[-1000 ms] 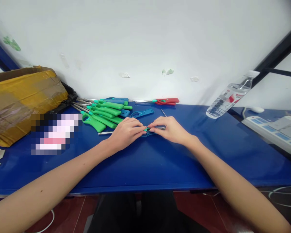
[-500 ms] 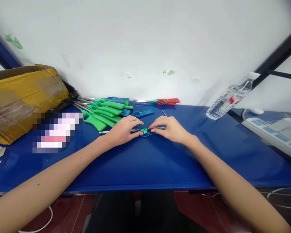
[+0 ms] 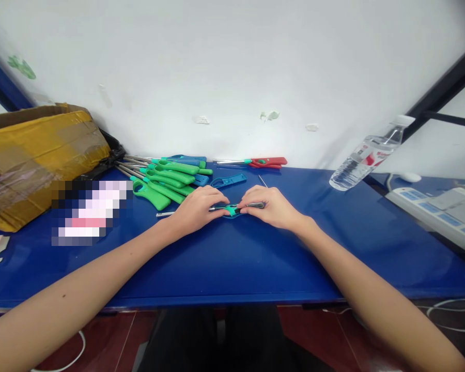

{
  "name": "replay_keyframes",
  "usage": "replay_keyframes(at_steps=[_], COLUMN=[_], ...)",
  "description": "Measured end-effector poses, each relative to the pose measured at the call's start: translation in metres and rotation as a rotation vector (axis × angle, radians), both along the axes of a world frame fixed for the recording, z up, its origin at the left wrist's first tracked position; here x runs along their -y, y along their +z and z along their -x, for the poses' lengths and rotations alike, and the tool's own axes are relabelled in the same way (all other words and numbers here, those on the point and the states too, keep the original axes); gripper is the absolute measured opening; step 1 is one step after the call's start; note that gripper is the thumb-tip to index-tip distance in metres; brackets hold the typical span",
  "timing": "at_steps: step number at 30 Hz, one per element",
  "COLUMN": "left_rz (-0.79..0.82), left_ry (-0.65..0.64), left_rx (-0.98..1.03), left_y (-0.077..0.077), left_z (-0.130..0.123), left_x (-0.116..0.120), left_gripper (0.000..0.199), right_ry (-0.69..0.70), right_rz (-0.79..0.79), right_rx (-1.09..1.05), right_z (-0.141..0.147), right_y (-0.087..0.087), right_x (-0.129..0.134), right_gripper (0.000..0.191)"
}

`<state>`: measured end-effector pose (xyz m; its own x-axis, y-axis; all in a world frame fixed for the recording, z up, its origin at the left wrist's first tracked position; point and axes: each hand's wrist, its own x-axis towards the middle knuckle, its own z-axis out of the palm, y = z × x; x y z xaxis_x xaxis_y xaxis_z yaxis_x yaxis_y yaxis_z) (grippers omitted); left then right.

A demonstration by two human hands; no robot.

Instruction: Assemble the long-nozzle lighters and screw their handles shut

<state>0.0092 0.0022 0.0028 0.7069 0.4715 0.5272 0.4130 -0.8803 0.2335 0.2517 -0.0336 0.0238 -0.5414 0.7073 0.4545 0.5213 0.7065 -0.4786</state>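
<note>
Near the table's middle, my left hand (image 3: 199, 208) pinches the left part of a blue lighter with a teal trigger piece (image 3: 231, 211). A metal tube sticks out to the left below the wrist. My right hand (image 3: 269, 205) closes its fingers on the lighter's right part, where a dark and silvery piece shows. Fingers hide much of the lighter. Just behind lies a blue handle shell (image 3: 229, 180), with a thin metal rod (image 3: 262, 181) to its right. Green lighters (image 3: 170, 175) and blue ones are heaped behind my left hand.
Red lighters (image 3: 269, 162) lie by the wall. A taped cardboard box (image 3: 42, 155) and a blurred package (image 3: 95, 212) are at the left. On the right stand a water bottle (image 3: 366, 157) and a white device with blue keys (image 3: 437, 212). The blue table's front edge (image 3: 225, 299) crosses below.
Both hands have shifted slightly at the lighter. The right fingers now cover more of its right end, and the teal piece shows a little differently.
</note>
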Motion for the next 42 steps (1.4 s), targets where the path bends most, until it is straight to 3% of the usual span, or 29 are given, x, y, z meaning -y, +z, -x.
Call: replay_keyframes(at_steps=[13, 19, 27, 30, 34, 38, 42], left_rz=[-0.058, -0.070, -0.101, -0.171, -0.198, 0.051, 0.260], left_ry=[-0.077, -0.075, 0.025, 0.224, 0.706, 1.053, 1.174], left_rx=[-0.024, -0.080, -0.062, -0.042, -0.067, -0.166, -0.246], left_y=[-0.004, 0.000, 0.006, 0.014, 0.033, 0.049, 0.049], left_z=[0.002, -0.005, 0.000, 0.003, 0.016, 0.043, 0.066], left_x=[-0.003, 0.002, 0.007, 0.009, 0.008, -0.007, -0.023], left_gripper=[0.027, 0.025, 0.022, 0.024, 0.047, 0.078, 0.083], right_ry=[0.065, 0.112, 0.023, -0.020, -0.085, -0.096, -0.090], right_rz=[-0.261, -0.191, -0.121, -0.117, -0.110, -0.092, -0.081], right_rx=[0.139, 0.160, 0.175, 0.196, 0.227, 0.232, 0.232], right_z=[-0.002, 0.006, 0.005, 0.004, 0.003, 0.003, 0.004], right_y=[-0.002, -0.006, -0.004, -0.003, -0.001, -0.001, 0.000], right_x=[0.001, 0.004, 0.002, 0.002, 0.003, 0.004, 0.005], right_gripper=[0.013, 0.012, 0.009, 0.008, 0.009, 0.010, 0.011])
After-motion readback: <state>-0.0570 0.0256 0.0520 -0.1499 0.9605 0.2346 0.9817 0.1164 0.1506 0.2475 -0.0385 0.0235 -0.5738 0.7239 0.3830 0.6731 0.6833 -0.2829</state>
